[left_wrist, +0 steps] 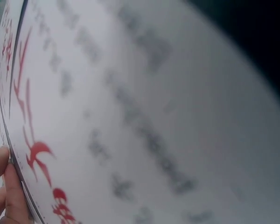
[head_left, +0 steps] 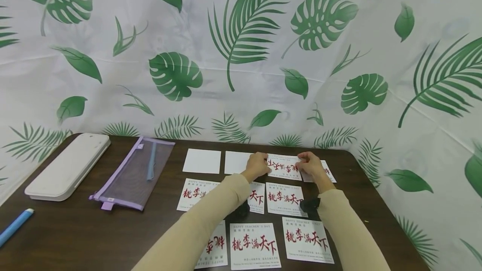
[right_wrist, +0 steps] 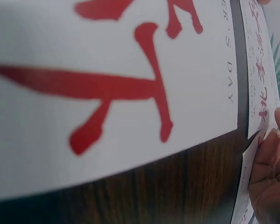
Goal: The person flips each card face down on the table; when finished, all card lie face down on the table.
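White printed card [head_left: 284,167]: third from the left in the far row, between the hands; red lettering face up, inverted from the wearer's side. Whether it lies flat or is slightly raised cannot be told.
Left hand [head_left: 257,165]: thumb and fingers pinch the card's left edge.
Right hand [head_left: 310,164]: thumb and fingertips pinch the right edge.
Card edges: hold by the margins only, with light, equal pressure; thin stock would probably bow if the hands pushed inward.
Far-row neighbours: blank card [head_left: 235,162] beside the left hand, partly hidden card [head_left: 329,171] beside the right. Recommend small, level adjustments so that neither is nudged or overlapped.
Middle-row reference: upright card [head_left: 285,198] just nearer the wearer; its far edge would serve as a guide for squaring.
Sleeves: left sleeve [head_left: 199,217] and right sleeve [head_left: 348,225] pass above the nearer rows. Elbows should stay high, since a dragging cuff could displace cards.
Release: both sides should be let go together, fingers lifting straight up from the dark table [head_left: 124,237].
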Motion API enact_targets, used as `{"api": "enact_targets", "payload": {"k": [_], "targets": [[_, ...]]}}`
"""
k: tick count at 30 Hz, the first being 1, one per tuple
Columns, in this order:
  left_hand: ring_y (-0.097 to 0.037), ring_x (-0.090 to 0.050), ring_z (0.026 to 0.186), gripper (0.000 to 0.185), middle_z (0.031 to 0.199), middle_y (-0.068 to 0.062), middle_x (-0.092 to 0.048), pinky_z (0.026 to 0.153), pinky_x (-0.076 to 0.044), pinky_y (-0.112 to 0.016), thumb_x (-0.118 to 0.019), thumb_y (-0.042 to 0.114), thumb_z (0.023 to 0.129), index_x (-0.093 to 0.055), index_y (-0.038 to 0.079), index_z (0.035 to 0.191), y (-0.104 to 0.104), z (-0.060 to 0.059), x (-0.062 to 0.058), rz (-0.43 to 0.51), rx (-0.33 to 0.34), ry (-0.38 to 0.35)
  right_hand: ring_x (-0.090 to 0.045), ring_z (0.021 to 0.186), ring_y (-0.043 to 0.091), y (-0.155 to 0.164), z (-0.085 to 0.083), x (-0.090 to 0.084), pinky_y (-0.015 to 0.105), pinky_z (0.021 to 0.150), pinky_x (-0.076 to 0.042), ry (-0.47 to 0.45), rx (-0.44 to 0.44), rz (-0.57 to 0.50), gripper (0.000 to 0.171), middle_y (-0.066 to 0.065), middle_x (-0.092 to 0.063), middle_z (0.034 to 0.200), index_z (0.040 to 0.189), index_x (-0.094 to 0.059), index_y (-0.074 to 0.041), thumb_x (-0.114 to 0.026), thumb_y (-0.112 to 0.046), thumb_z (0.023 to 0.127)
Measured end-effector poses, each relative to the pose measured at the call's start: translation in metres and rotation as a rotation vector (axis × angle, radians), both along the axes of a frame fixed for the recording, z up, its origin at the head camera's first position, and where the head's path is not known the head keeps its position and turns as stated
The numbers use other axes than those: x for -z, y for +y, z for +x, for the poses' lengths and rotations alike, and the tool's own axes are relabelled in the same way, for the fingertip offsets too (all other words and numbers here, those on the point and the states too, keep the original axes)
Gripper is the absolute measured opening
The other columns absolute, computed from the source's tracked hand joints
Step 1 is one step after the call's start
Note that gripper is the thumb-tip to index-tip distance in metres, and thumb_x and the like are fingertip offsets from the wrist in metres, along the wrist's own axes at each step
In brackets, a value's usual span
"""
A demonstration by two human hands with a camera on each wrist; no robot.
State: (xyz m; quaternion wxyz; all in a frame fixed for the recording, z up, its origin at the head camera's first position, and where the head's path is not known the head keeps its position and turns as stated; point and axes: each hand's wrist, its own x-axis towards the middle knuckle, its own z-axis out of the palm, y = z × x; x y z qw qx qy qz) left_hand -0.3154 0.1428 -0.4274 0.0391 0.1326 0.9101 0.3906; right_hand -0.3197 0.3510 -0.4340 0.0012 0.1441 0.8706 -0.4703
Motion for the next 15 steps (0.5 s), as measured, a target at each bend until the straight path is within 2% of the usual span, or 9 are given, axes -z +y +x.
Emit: {"api": "enact_targets", "payload": {"k": [4, 10, 15], "targets": [[-0.011, -0.043, 0.064, 0.024, 0.067, 0.004, -0.051, 0.056, -0.037, -0.021, -0.078, 0.008, 0.073, -0.066, 0.003, 0.093, -0.0003, -0.0001, -0.0001, -0.013, -0.002, -0.001, -0.047, 0.069, 0.01, 0.003, -0.0016, 0.0006, 0.019, 0.059, -0.043, -0.001, 0.011, -0.05, 0.035, 0.003, -0.049, 0.084, 0.118, -0.05, 0.004, -0.061, 0.004, 0.084], [-0.01, -0.047, 0.067, 0.049, 0.072, 0.003, -0.058, 0.059, -0.04, -0.019, -0.078, 0.009, 0.074, -0.062, 0.005, 0.121, 0.0003, -0.0001, 0.0001, -0.013, -0.006, -0.042, -0.049, 0.065, 0.008, 0.0066, -0.0012, 0.0002, 0.02, 0.056, -0.045, 0.014, 0.02, -0.081, 0.029, 0.002, -0.048, 0.081, 0.112, -0.049, 0.004, -0.061, 0.004, 0.085], [-0.011, -0.051, 0.071, 0.046, 0.078, 0.002, -0.062, 0.062, -0.042, -0.02, -0.077, 0.009, 0.075, -0.063, 0.006, 0.119, 0.0009, -0.0011, -0.001, -0.034, -0.006, -0.041, -0.05, 0.062, 0.007, 0.0074, -0.0016, -0.0004, 0.021, 0.055, -0.045, 0.041, 0.017, -0.136, 0.025, -0.002, -0.049, 0.075, 0.108, -0.048, 0.003, -0.059, 0.005, 0.085]]}}
